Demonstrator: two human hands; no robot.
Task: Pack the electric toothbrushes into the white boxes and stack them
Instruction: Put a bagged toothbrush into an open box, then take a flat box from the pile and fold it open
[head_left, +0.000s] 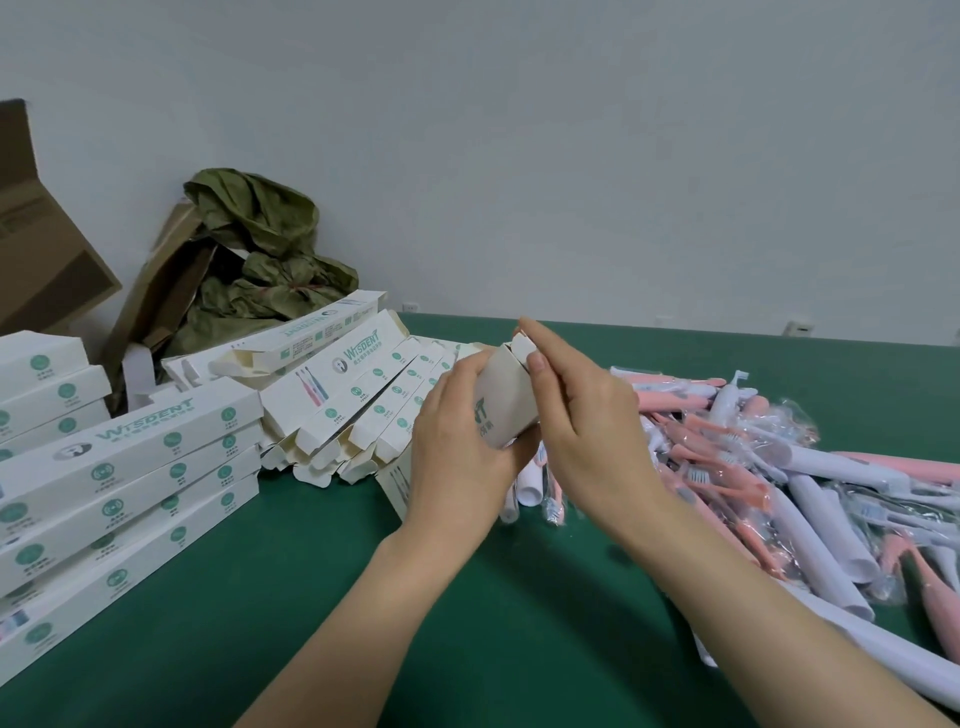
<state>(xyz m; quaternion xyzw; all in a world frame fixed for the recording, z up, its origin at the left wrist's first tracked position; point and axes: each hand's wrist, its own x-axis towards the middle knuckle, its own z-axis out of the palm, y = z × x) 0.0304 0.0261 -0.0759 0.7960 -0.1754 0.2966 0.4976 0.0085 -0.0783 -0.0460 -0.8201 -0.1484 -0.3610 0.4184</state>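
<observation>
While the left hand (462, 447) wraps its fingers (460, 384) round a long white cardboard box with green lettering (506, 402), holding it tilted up over the middle of the green surface (363, 571), the right hand (587, 421) is at the box's upper end, thumb and index finger pinching the little end flap (522, 345). So both sets of fingers are closed on that one box. Can't tell if anything's inside it.

Just right of the hands sits a messy pile of pink and white electric toothbrushes (753, 457), lots of them in clear plastic sleeves (789, 415). Just left of the hands, a heap of open white boxes (353, 395) leans together with flaps loose. Further left is a neat stack of closed white boxes (130, 467), several layers high.

Back by the grey wall (519, 156) there's crumpled olive-green paper (260, 249) and a brown cardboard carton (41, 260).
</observation>
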